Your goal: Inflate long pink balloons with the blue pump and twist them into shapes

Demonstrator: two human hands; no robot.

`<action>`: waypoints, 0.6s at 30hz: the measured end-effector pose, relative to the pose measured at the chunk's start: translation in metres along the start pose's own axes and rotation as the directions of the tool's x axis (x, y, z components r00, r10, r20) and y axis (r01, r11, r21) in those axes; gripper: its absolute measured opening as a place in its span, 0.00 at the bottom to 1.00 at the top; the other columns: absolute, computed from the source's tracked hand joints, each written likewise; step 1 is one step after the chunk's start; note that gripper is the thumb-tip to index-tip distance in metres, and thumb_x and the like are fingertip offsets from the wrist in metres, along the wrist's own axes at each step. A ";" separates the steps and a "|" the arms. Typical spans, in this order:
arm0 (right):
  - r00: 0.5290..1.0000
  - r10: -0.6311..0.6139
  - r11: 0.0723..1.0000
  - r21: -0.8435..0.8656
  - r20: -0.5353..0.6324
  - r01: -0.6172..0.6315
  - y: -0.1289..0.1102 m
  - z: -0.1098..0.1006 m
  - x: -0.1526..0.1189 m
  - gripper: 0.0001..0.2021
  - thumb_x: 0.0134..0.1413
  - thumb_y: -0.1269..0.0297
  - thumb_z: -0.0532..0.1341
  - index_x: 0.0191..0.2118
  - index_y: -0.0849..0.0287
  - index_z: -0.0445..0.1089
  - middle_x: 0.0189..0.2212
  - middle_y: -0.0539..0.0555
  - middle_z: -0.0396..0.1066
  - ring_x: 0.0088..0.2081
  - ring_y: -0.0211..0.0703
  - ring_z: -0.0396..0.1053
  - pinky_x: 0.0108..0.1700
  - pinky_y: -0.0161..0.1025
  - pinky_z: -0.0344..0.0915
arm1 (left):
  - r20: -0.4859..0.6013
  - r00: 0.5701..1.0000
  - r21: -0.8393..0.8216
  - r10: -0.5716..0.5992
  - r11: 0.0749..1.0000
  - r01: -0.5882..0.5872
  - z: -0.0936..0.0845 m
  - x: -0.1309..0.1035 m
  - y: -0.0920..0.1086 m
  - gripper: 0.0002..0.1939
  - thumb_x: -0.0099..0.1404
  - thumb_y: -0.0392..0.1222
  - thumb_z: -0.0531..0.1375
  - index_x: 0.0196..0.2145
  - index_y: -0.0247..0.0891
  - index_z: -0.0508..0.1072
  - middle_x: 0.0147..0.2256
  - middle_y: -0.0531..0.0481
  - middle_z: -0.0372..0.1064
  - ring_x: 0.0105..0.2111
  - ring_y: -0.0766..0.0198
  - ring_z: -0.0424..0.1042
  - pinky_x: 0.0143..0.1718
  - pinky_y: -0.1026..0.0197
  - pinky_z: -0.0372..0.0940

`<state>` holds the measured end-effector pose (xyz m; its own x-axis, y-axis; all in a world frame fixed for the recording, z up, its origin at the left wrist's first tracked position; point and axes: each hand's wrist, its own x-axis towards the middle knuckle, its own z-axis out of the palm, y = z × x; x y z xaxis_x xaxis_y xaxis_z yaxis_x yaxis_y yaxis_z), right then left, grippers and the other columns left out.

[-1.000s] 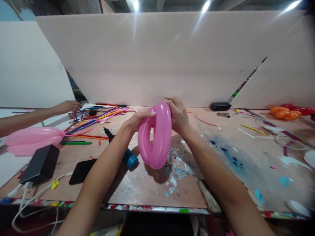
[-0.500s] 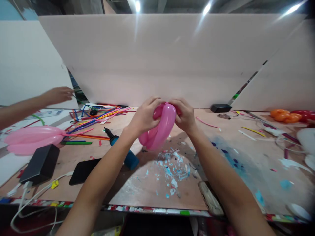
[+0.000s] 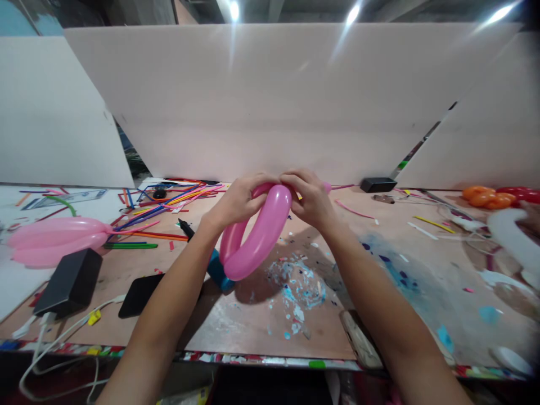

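A long pink balloon [image 3: 258,236], bent into a loop, hangs over the middle of the table. My left hand [image 3: 240,199] is closed round its upper left side. At the top of the loop my right hand [image 3: 307,197] grips the balloon, fingers curled. Past the right hand, a thin pink tail sticks out to the right. The fingertips of both hands come close together at the top, and the exact grip there is partly hidden. Behind the loop and my left forearm lies a blue balloon pump [image 3: 217,270] with a black nozzle.
Several uninflated balloons [image 3: 177,199] lie at the back left. A pale pink balloon shape [image 3: 59,239], a black box [image 3: 70,281] with a white cable and a black phone [image 3: 139,295] are on the left. Orange balloons [image 3: 485,197] sit far right, before a white panel [image 3: 270,107].
The pink loop has swung lower and to the left, looking longer, and its tail now shows at right. Another person's hand at left has gone from view. A white balloon at right has shifted.
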<state>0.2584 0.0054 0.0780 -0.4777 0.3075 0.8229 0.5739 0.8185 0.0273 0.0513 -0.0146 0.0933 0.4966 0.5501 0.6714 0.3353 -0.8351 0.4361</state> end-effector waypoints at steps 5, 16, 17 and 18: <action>0.942 0.128 0.990 -0.022 -0.310 -0.142 0.003 0.001 0.000 0.11 0.59 0.68 0.56 0.45 0.52 0.72 0.44 0.56 0.71 0.48 0.51 0.68 0.52 0.51 0.64 | 0.137 0.943 -0.738 -0.304 0.603 0.302 0.018 -0.008 -0.015 0.30 0.62 0.60 0.56 0.55 0.40 0.66 0.47 0.43 0.73 0.45 0.53 0.74 0.44 0.53 0.69; 0.785 0.578 0.459 0.707 0.222 -0.538 0.018 0.010 0.001 0.29 0.59 0.40 0.52 0.60 0.51 0.61 0.56 0.59 0.67 0.56 0.55 0.66 0.52 0.58 0.68 | -0.081 0.930 -0.878 -0.357 0.468 0.103 0.031 0.001 -0.020 0.38 0.51 0.47 0.69 0.58 0.42 0.63 0.50 0.42 0.71 0.50 0.49 0.71 0.49 0.52 0.68; 0.780 0.526 0.337 0.759 0.339 -0.558 0.012 0.014 0.003 0.29 0.60 0.38 0.50 0.59 0.52 0.62 0.54 0.59 0.69 0.55 0.54 0.68 0.52 0.57 0.69 | -0.175 0.910 -0.853 -0.376 0.520 0.050 0.034 0.002 -0.022 0.40 0.51 0.47 0.69 0.59 0.44 0.61 0.51 0.43 0.69 0.51 0.50 0.71 0.50 0.52 0.68; 0.780 0.476 0.252 0.786 0.407 -0.564 0.005 0.019 0.004 0.29 0.61 0.38 0.48 0.58 0.52 0.63 0.53 0.58 0.70 0.55 0.54 0.68 0.54 0.56 0.68 | -0.263 0.881 -0.823 -0.393 0.569 0.008 0.038 0.003 -0.025 0.41 0.52 0.48 0.69 0.60 0.45 0.60 0.53 0.43 0.68 0.52 0.51 0.70 0.50 0.53 0.67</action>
<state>0.2471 0.0199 0.0704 -0.3700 0.8266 0.4241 -0.1089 0.4147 -0.9034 0.0746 0.0082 0.0614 0.0949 0.8109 0.5775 -0.4637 -0.4773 0.7464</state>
